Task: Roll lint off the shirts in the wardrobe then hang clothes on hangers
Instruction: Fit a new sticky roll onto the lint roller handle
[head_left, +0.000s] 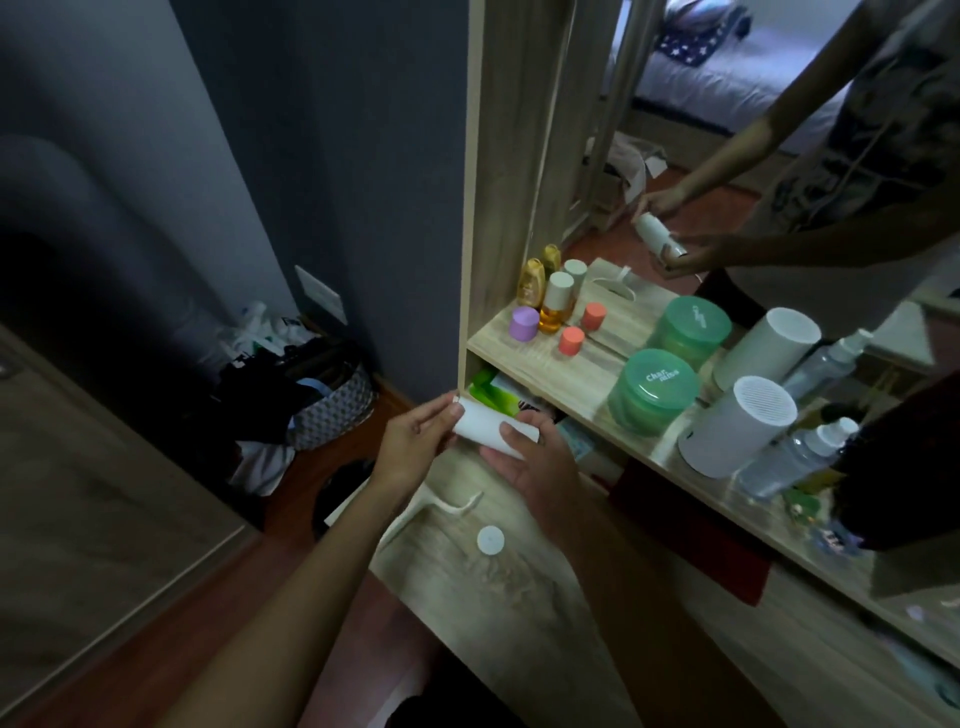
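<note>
A white lint roll (493, 427) is grasped at both ends above the wooden worktop (467, 571): the left hand (415, 441) has its grip closed on the left end, the right hand (540, 467) on the right end. On the shelf (561, 374), a green lidded jar (652, 389) is seen closed, its contents not visible; an amber bottle (553, 306) shows yellow liquid. On the floor, a patterned basket (332, 410) is filled with dark clothes. A white round cap (490, 540) lies alone on the worktop, near the edge. The dark left side is hard to make out.
</note>
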